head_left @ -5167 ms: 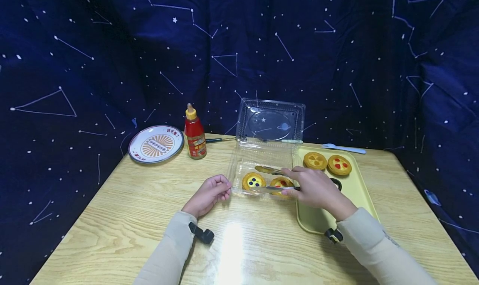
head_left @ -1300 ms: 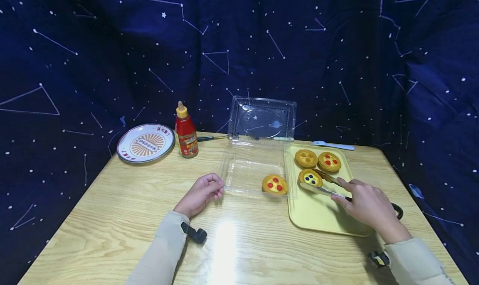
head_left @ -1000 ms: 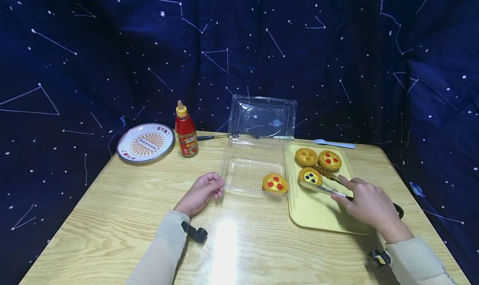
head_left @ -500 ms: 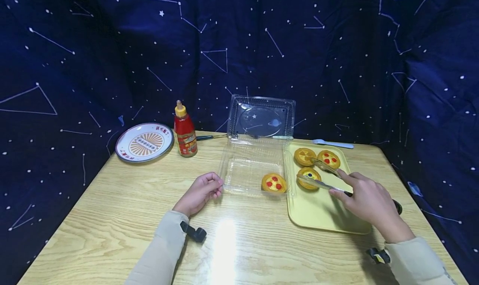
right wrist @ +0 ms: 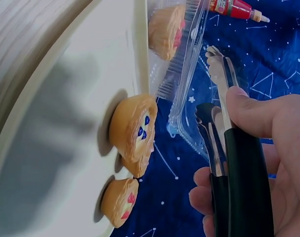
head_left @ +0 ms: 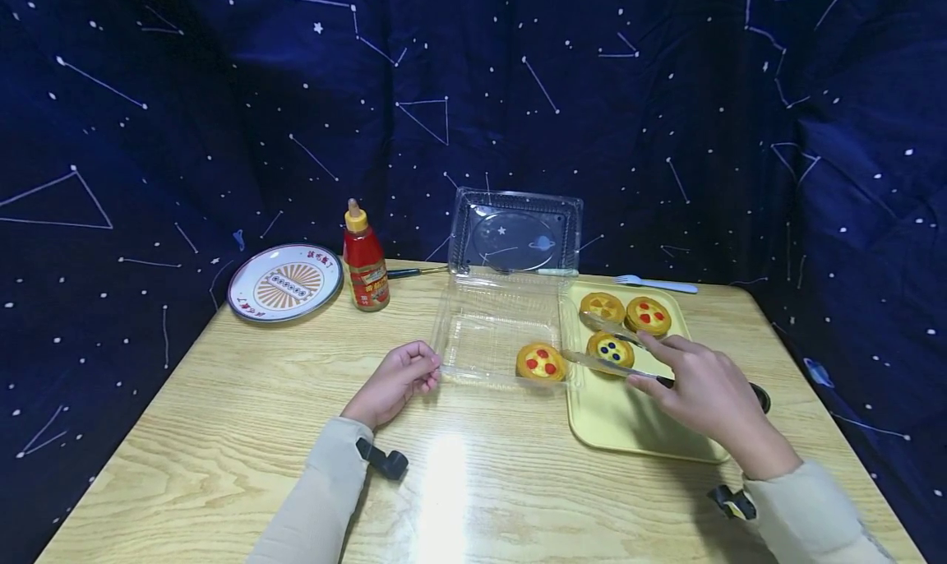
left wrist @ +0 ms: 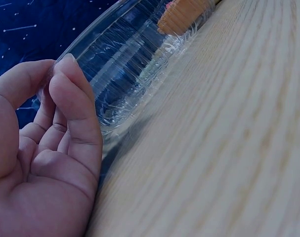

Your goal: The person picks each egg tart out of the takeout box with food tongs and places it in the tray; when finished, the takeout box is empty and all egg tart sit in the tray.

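My left hand (head_left: 427,372) pinches the near left corner of a clear plastic container (head_left: 491,334); in the left wrist view the left hand (left wrist: 56,89) has its thumb on the container's rim (left wrist: 125,74). One red-dotted tart (head_left: 541,361) lies inside the container. My right hand (head_left: 642,360) grips metal tongs (head_left: 602,346) with black handles. The tongs stand apart and empty over a blue-dotted tart (head_left: 610,349) on the yellow tray (head_left: 644,420). The right wrist view shows the right hand (right wrist: 229,153), the tongs (right wrist: 221,84) and the blue-dotted tart (right wrist: 135,131) resting on the tray.
A yellow-topped tart (head_left: 602,305) and another red-dotted tart (head_left: 647,315) sit at the tray's far end. The container's lid (head_left: 515,235) stands upright behind it. A ketchup bottle (head_left: 365,260), a patterned plate (head_left: 284,283) and a fork (head_left: 654,284) lie along the table's far edge.
The blue-dotted tart went from the container to the tray. In the last second the tongs let go of it, spread apart and slid left toward the container. The left hand stayed put.
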Motion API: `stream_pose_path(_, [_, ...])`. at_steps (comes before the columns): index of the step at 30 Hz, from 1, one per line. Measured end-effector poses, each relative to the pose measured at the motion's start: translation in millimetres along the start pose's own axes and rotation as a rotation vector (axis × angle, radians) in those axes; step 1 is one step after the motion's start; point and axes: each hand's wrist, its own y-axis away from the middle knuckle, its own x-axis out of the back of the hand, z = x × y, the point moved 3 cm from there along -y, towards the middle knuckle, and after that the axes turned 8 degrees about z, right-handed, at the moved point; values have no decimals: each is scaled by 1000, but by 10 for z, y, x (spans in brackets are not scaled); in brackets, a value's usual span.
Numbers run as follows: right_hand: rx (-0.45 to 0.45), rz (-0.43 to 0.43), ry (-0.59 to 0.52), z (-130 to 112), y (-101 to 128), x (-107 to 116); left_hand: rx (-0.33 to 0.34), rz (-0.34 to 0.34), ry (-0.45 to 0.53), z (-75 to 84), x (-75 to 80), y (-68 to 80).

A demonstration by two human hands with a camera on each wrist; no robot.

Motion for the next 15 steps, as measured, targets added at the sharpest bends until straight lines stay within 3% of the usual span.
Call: stream_pose_path(15, [61, -55, -25, -253, -134, -123, 3, -2, -2, 4, 0, 4])
